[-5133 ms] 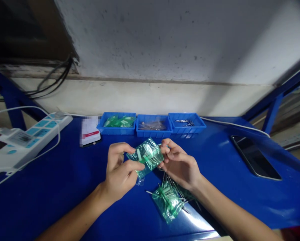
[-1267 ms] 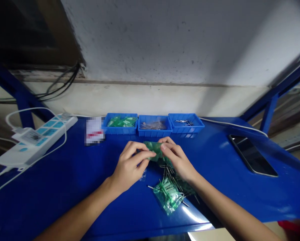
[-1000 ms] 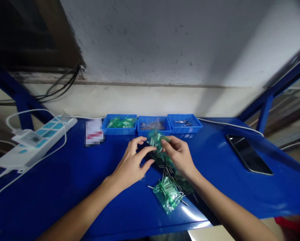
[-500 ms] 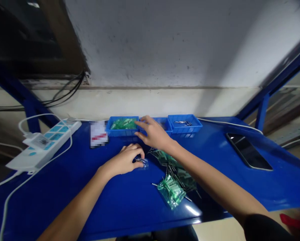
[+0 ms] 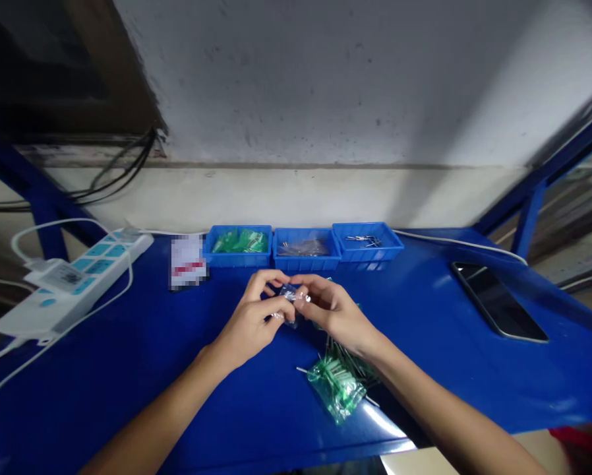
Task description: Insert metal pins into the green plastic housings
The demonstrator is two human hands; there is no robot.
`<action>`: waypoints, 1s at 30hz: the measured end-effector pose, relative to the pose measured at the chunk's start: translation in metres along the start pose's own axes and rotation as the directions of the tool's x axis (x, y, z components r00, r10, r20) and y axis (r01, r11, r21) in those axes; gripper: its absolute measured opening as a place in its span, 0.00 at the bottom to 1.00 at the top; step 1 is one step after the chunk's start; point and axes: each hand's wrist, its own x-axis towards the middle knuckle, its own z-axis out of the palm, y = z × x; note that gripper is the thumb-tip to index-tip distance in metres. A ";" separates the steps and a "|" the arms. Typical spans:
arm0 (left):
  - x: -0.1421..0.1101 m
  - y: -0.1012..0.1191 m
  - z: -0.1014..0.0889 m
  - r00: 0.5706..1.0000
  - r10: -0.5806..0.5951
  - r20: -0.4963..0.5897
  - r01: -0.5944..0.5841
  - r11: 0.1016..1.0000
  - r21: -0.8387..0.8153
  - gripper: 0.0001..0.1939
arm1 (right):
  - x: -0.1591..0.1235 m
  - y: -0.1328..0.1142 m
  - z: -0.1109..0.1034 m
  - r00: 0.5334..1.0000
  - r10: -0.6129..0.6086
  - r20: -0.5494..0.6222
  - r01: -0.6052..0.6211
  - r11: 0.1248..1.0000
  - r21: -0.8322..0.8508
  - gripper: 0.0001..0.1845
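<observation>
A small clear plastic bag (image 5: 289, 294) is held between both hands, above the middle of the blue table. My left hand (image 5: 259, 313) pinches its left side, and my right hand (image 5: 333, 310) grips its right side with thumb and fingers. What lies inside the bag is too small to make out. Just below my right hand is a pile of green-and-clear packets (image 5: 338, 386) with thin metal rods sticking out; my right hand and forearm hide part of it.
Along the wall stand three blue bins: one with green packets (image 5: 241, 241), one with clear bags (image 5: 303, 249), one with thin metal pieces (image 5: 365, 241). A white power strip (image 5: 78, 284) with cables lies left, a blurred card (image 5: 188, 260) beside the bins, a phone (image 5: 498, 301) right.
My right hand has come back from the middle bin to the small bag and now grips it too. My left hand has lifted the bag slightly. The view has shifted a little.
</observation>
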 end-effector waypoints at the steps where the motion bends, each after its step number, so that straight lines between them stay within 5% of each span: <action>1: -0.001 -0.002 0.001 1.000 -0.014 -0.012 0.014 1.000 -0.003 0.14 | 0.000 0.001 0.000 0.999 -0.020 -0.037 0.021 1.000 0.017 0.21; 5: -0.001 -0.011 0.003 0.991 -0.115 -0.061 0.115 0.993 -0.009 0.14 | 0.001 0.009 -0.003 0.981 -0.096 -0.169 0.079 0.991 -0.104 0.16; 9: 0.001 -0.017 0.003 0.968 -0.252 0.013 0.252 0.961 -0.114 0.08 | 0.000 0.012 -0.004 0.950 -0.232 -0.211 0.147 0.924 -0.354 0.11; 13: 0.002 -0.019 0.004 0.885 -0.438 0.156 0.465 0.834 -0.298 0.13 | 0.000 0.013 -0.004 0.927 -0.337 -0.164 0.227 0.853 -0.471 0.09; 17: 0.002 -0.018 0.009 0.795 -0.574 0.196 0.595 0.675 -0.435 0.24 | 0.001 0.015 -0.003 0.953 -0.271 -0.137 0.201 0.900 -0.386 0.08; 20: 0.002 -0.016 0.011 0.753 -0.623 0.214 0.630 0.588 -0.506 0.24 | 0.001 0.016 -0.002 0.947 -0.299 -0.118 0.230 0.887 -0.400 0.08; 23: 0.003 -0.013 0.010 0.726 -0.656 0.204 0.636 0.529 -0.561 0.22 | -0.002 0.018 0.000 0.909 -0.408 -0.078 0.307 0.785 -0.538 0.12; 27: 0.005 -0.009 0.008 0.723 -0.649 0.236 0.638 0.495 -0.590 0.13 | -0.007 0.021 0.004 0.877 -0.481 0.004 0.362 0.655 -0.664 0.18; 30: 0.005 -0.010 0.009 0.741 -0.635 0.217 0.611 0.505 -0.610 0.11 | -0.007 0.021 0.005 0.881 -0.473 -0.024 0.331 0.651 -0.683 0.18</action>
